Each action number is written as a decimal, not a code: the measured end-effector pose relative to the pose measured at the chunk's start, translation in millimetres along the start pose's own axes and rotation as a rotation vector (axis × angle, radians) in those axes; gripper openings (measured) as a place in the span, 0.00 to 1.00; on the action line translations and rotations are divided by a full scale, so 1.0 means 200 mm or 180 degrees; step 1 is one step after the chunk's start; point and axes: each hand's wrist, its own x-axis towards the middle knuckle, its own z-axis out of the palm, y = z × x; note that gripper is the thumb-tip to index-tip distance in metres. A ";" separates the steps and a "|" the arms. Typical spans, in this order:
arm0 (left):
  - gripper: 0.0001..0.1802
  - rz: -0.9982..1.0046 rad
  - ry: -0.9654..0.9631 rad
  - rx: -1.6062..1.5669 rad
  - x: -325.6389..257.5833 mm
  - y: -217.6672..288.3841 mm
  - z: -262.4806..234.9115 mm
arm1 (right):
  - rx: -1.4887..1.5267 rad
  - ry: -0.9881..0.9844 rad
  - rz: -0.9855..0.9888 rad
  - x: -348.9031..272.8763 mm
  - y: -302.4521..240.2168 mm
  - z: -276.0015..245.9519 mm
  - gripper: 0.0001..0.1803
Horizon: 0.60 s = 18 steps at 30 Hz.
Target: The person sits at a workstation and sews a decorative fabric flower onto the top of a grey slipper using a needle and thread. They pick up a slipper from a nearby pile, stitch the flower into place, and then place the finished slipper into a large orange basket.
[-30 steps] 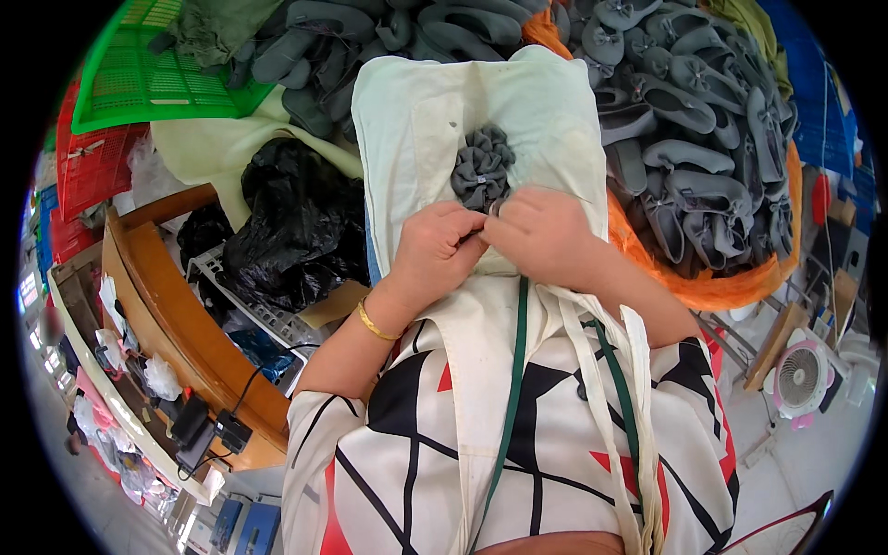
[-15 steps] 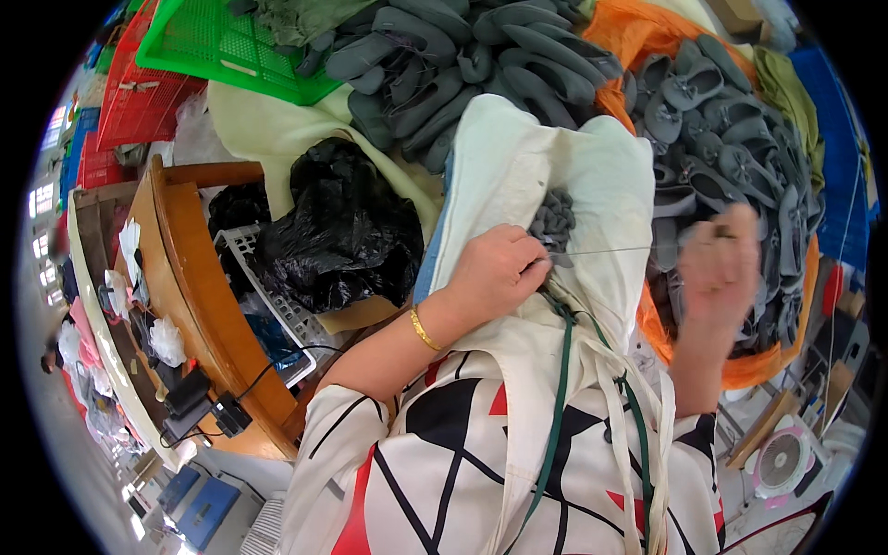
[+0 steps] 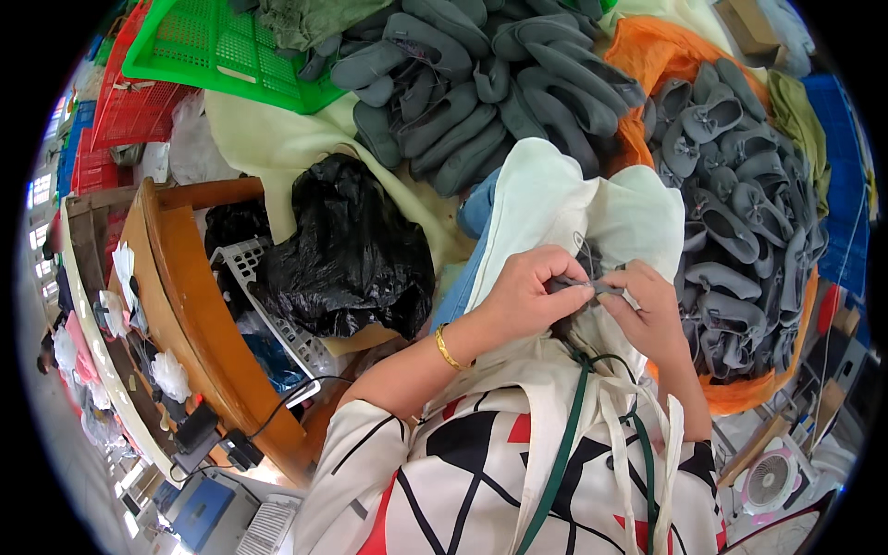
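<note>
Over my lap, both hands meet at a small grey piece of fabric (image 3: 603, 288). My left hand (image 3: 529, 294) pinches it between thumb and fingers. From the other side, my right hand (image 3: 646, 307) closes on its right end. Whether a needle sits in the fingers I cannot make out. A thin dark loop (image 3: 580, 244) stands up just beyond the fingertips. More grey material shows partly behind the hands. Beneath them a white apron (image 3: 541, 190) covers my legs, with cream and green ties (image 3: 566, 435) hanging at the waist.
Grey shoes (image 3: 453, 120) lie heaped ahead, and an orange sack (image 3: 657, 55) full of more stands at the right. To the left are a black plastic bag (image 3: 351, 250), a white crate (image 3: 277, 305) and a wooden desk (image 3: 208, 324). A fan (image 3: 770, 481) is at lower right.
My right hand has come back from the far right, where a taut thread ran from the left hand, and now meets the left hand at the fabric. The view has shifted slightly.
</note>
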 end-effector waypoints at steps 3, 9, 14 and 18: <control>0.05 0.0236 -0.0346 0.0374 0.08 0.04 -0.09 | 0.0242 0.0110 0.0017 0.07 0.05 -0.03 0.09; 0.08 0.0187 0.1266 0.0817 0.50 -0.15 -0.60 | 0.0985 0.1610 0.0700 0.10 0.30 -0.08 0.05; 0.15 -0.0103 0.1636 0.2617 0.93 -0.58 -1.15 | 0.0104 0.1852 0.0726 0.16 0.42 0.02 0.05; 0.23 -0.0741 0.1624 0.3588 1.14 -0.83 -1.36 | -0.0079 0.1685 0.0736 0.16 0.45 0.02 0.08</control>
